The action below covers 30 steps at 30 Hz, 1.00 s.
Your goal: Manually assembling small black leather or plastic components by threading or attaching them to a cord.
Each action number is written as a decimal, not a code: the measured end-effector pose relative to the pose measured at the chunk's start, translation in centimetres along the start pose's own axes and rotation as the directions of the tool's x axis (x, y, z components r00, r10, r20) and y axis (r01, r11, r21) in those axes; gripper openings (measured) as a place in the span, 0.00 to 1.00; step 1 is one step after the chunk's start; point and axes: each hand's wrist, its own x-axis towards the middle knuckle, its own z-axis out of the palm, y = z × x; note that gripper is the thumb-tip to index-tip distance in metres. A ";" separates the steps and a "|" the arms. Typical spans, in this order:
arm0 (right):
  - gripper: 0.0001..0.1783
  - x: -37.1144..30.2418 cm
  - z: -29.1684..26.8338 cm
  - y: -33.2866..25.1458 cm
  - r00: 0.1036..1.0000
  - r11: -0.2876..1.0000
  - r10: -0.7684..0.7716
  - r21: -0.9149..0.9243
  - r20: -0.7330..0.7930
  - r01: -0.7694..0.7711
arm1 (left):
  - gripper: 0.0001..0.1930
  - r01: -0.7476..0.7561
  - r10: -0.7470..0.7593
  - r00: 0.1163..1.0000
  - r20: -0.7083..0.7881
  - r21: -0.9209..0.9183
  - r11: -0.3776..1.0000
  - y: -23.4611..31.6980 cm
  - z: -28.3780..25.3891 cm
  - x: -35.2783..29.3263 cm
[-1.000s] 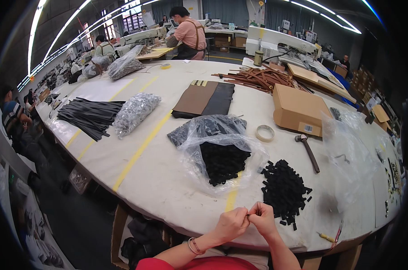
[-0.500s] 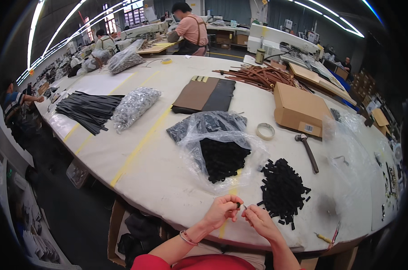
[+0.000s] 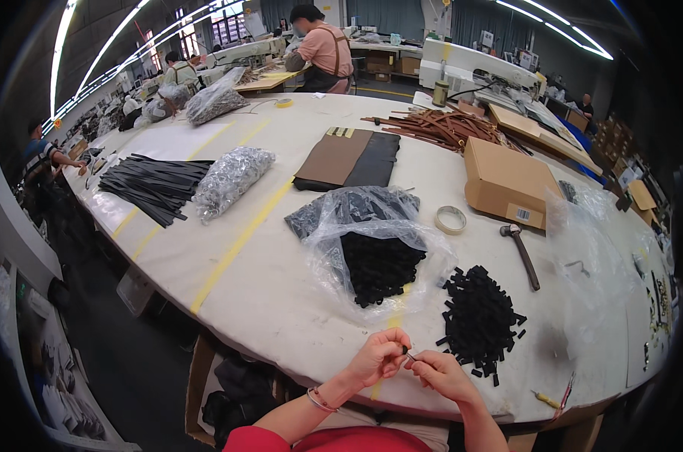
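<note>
Close to the table's front edge, my left hand (image 3: 380, 358) pinches a small black piece (image 3: 405, 350) between thumb and fingers. My right hand (image 3: 442, 374), just beside it, is closed on a thin metallic tool (image 3: 411, 358) whose tip meets the black piece; its exact kind is too small to make out. A loose heap of short black pieces (image 3: 478, 320) lies to the right of my hands. Beyond them sits an open clear plastic bag (image 3: 328, 275) filled with similar black pieces (image 3: 383, 270).
A hammer (image 3: 521, 256), a tape roll (image 3: 450, 220) and a cardboard box (image 3: 507, 183) lie to the right. A yellow-handled tool (image 3: 545, 399) rests near the front edge. Black strips (image 3: 154, 184) and a bubble-wrapped bundle (image 3: 234, 181) lie left. Another person (image 3: 328, 53) works at the back.
My two hands have come closer together, and the thin tool now reaches the black piece. The whole view has shifted slightly. A person at the far left has moved.
</note>
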 end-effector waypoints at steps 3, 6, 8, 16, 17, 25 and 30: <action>0.09 -0.1 0.3 -0.3 0.999 1.000 0.013 0.022 -0.045 -0.012 | 0.06 -0.008 0.009 1.000 -0.014 0.033 0.999 -0.1 0.2 -0.2; 0.09 -0.1 0.6 -0.5 0.997 1.000 0.027 0.015 -0.077 -0.026 | 0.06 -0.042 0.042 0.999 -0.009 0.043 0.998 -0.2 0.3 -0.2; 0.09 -0.1 0.6 -0.7 0.996 0.999 0.025 0.025 -0.083 -0.023 | 0.07 -0.042 0.044 0.999 -0.022 0.070 0.997 -0.2 0.3 -0.3; 0.10 -0.3 -0.1 -0.7 0.998 0.999 -0.039 0.010 0.050 0.039 | 0.08 0.138 -0.139 0.990 0.012 0.040 0.990 0.3 0.4 -0.5; 0.10 -0.3 -0.2 -0.7 0.998 0.999 -0.038 0.010 0.048 0.037 | 0.08 0.172 -0.173 0.985 0.023 0.046 0.984 0.3 0.4 -0.4; 0.08 0.8 0.1 0.5 0.974 0.935 -0.207 -0.312 -0.093 0.169 | 0.08 0.002 0.028 0.994 -0.101 0.284 0.959 -0.5 0.6 -0.2; 0.07 1.1 1.7 -0.6 0.887 0.827 -0.383 -0.524 -0.259 0.204 | 0.07 -0.412 0.797 0.563 0.220 0.910 0.039 -2.6 0.6 0.1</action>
